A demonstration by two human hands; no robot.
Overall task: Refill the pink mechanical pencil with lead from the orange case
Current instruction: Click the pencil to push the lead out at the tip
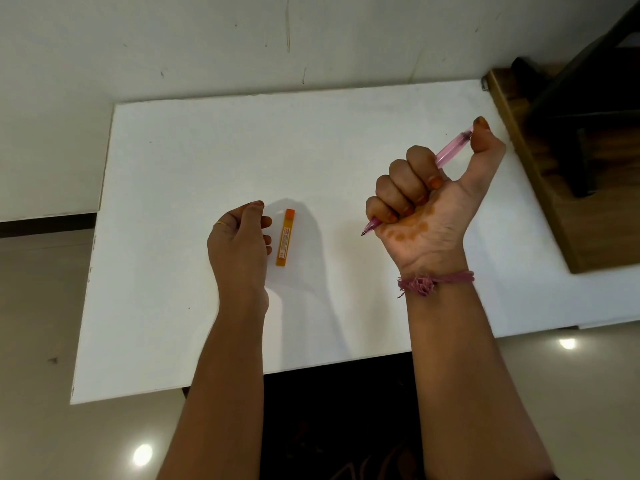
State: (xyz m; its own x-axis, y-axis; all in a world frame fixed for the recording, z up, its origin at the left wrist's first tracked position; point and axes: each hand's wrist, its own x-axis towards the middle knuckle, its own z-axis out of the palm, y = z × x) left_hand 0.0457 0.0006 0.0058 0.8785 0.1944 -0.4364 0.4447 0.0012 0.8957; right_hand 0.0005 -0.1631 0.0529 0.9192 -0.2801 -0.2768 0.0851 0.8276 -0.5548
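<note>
Although the pink mechanical pencil shows at both ends, its middle is hidden inside the right hand, whose four fingers are curled round the barrel in a fist-like grip. The thumb rises to press on the pencil's top end, and the dark tip pokes out below the little finger, pointing down and to the left. That hand is held above the right half of the white bench, and whether it touches the surface cannot be told. A pink thread band circles its wrist.

The left hand is seen from the back, so its palm is hidden; its fingers are loosely curled and appear to hold nothing. Its fingertips sit just beside the orange case, and contact cannot be made out. A ring shows on one finger.

The case lies flat near the middle of the bench, lengthwise toward the far edge, its cap on at the far end. Its contents cannot be seen, and its label print is too small to read.
</note>
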